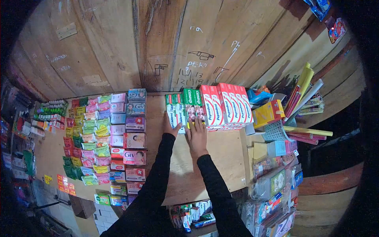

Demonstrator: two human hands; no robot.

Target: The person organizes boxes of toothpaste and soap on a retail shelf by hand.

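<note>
The left hand [172,127] spreads its fingers and thumb open against the near end of the Ciptadent boxes [175,107]. The right hand [197,138] lays open, extended fingers on the Closeup boxes [193,103], left of the Pepsodent boxes [227,104].

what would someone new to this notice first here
Probably the bold row of toothpaste boxes along the back of the wooden shelf, where red and white Pepsodent boxes stand right of the green Closeup boxes. Next, the two dark-sleeved arms reaching in, left hand and right hand at the row's left part. Then the colourful columns of soap packs on the left.
</note>
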